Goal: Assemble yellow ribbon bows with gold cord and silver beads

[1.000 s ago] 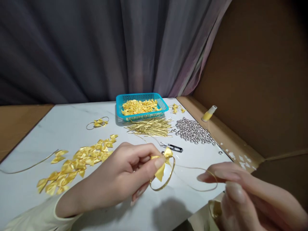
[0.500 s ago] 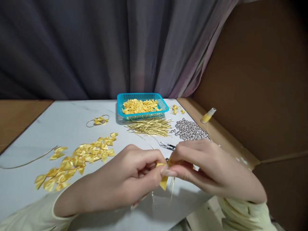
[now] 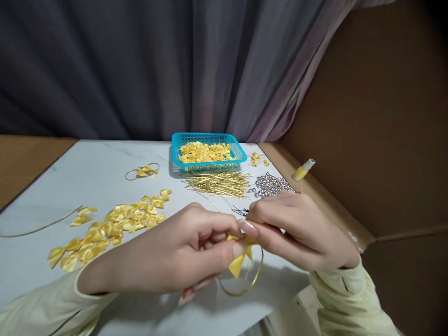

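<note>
Over the near part of the table, my left hand (image 3: 191, 252) pinches a yellow ribbon bow (image 3: 236, 267) between thumb and fingers. My right hand (image 3: 297, 228) meets it there, its thumb and fingers closed on the right side of the same bow. A loop of gold cord (image 3: 247, 292) hangs beneath the bow. Fingertips hide the bow's centre and the spot where the cord joins it. Just beyond the fingers lie small thread snips (image 3: 241, 211), partly covered by my right hand. Many loose yellow bows (image 3: 119, 219) are spread left of my left hand.
A blue basket (image 3: 175, 151) of yellow bows stands at the back. Before it lie gold cords (image 3: 220, 183) and a heap of silver beads (image 3: 271, 184). Cord-and-bow pieces (image 3: 147, 171) rest behind. A yellow-and-white bottle (image 3: 304, 170) stands on the right ledge, beside a brown board.
My right hand has shifted slightly left and up, its thumb now over the bow's top. The cord beneath, earlier hanging as strands, now shows as a rounded loop.
</note>
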The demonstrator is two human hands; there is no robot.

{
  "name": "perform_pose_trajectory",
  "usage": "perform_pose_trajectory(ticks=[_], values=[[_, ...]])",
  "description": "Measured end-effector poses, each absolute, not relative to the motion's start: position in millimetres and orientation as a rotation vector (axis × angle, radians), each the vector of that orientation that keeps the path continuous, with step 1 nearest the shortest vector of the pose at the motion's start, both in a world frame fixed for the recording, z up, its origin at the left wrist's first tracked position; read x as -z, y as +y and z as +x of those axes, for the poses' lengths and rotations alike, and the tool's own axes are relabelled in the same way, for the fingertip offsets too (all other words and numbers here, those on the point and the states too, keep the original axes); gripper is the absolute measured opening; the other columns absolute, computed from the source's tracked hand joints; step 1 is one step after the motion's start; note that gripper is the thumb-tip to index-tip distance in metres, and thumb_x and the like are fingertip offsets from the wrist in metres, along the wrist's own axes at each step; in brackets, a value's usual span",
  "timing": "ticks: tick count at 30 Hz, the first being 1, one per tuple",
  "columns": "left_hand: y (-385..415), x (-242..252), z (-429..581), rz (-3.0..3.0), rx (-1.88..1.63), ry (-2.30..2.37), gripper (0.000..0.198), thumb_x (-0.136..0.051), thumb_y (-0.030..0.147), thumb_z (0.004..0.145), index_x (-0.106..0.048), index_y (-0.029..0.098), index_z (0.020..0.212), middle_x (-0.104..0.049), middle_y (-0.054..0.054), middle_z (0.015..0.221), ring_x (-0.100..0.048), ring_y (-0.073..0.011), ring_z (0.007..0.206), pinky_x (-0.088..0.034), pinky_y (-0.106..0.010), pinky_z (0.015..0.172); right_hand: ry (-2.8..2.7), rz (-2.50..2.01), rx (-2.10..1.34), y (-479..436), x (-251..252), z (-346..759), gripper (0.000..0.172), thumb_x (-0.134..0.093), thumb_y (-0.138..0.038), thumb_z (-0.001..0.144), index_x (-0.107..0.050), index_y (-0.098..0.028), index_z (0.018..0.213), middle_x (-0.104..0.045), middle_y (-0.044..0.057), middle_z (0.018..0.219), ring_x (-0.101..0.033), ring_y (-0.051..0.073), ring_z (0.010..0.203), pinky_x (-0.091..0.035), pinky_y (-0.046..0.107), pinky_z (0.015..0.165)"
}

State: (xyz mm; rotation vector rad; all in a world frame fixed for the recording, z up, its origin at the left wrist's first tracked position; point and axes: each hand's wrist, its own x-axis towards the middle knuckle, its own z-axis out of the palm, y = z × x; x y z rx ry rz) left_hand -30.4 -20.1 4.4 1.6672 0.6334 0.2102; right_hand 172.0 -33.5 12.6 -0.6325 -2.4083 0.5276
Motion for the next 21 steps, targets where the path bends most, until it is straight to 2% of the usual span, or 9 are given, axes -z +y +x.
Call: perform_pose_trajectory(ticks=[8,14,21], values=[[-20,-9,-33,1.662,-0.225,0.659,0.02,-0.043,0.032,0.09,-0.054,0.017,0.083,-0.039,0.011,0.043,-0.038,-0.0039,0.031,-0.031,-0.01,0.031,-2.409,-0.64,-0.438,-36,-18,168,0.023,-0.049,-0.014,0.091,-0.04,-0.018,0.07,-0.039,-0.004,0.059,-0.036,0.006,0.051,-0.031,0.019,0.049],[-21,4,-22,1.758,-0.095,0.664,0.017,-0.043,0.011,0.079,-0.042,0.018,0.063,-0.037,0.01,0.043,-0.039,-0.0028,0.034,-0.031,-0.01,0.036,-2.376,-0.601,-0.236,-40,-31,169,0.023,-0.05,-0.012,0.088,-0.04,-0.021,0.07,-0.036,-0.004,0.057,-0.035,0.008,0.048,-0.033,0.021,0.045],[-20,3,-17,1.869,-0.069,0.65,0.017,-0.043,0.013,0.081,-0.045,0.019,0.065,-0.036,0.011,0.038,-0.039,-0.0053,0.033,-0.033,-0.014,0.039,-2.284,-0.742,-0.05,-34,-50,163,0.03,-0.049,-0.017,0.092,-0.042,-0.019,0.063,-0.038,-0.006,0.054,-0.03,0.006,0.045,-0.031,0.02,0.041]])
